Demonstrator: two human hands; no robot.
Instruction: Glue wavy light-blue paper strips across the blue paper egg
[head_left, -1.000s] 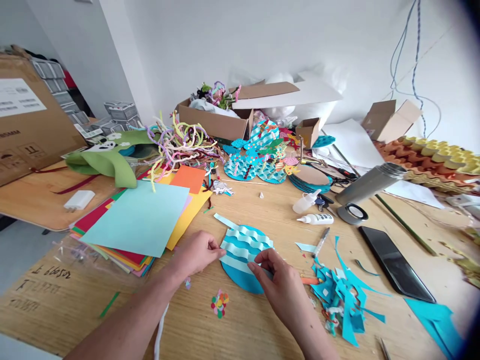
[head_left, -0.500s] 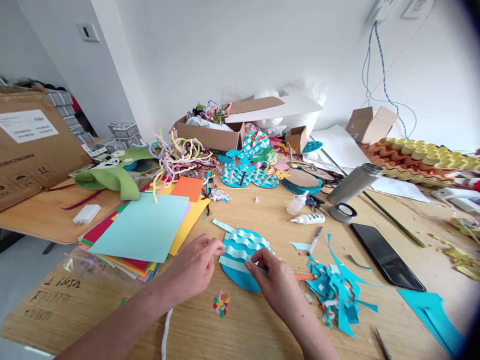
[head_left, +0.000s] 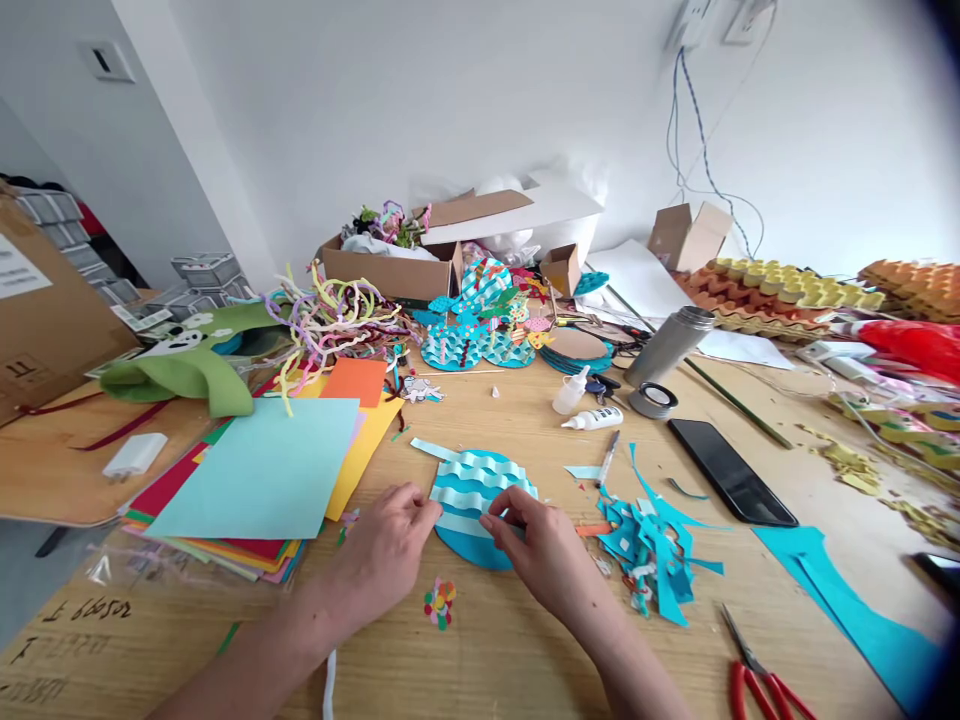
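Observation:
A round blue disc [head_left: 480, 556] lies on the table between my hands, with wavy pale blue paper strips [head_left: 480, 480] across its upper part. A flatter pale blue paper strip [head_left: 463, 523] crosses lower down. My left hand [head_left: 397, 535] is closed, its thumb and forefinger pinched at the strip's left end by the disc's edge. Over the disc's right side, my right hand [head_left: 532, 535] pinches the same strip, hiding its right end. Another straight pale strip [head_left: 433, 449] sticks out at the disc's upper left. Small coloured paper dots [head_left: 439, 604] lie just in front.
Coloured paper sheets [head_left: 262, 470] are stacked at left. To the right lie blue paper scraps [head_left: 652, 550], a pen [head_left: 609, 458], a phone [head_left: 731, 470] and red-handled pliers [head_left: 754, 670]. Glue bottles [head_left: 592, 418] and a metal flask [head_left: 670, 345] sit farther back.
The view has turned to the right, bringing the red handles into sight. My left fingertips have moved slightly down to the lower strip's left end; my right hand stays over the disc.

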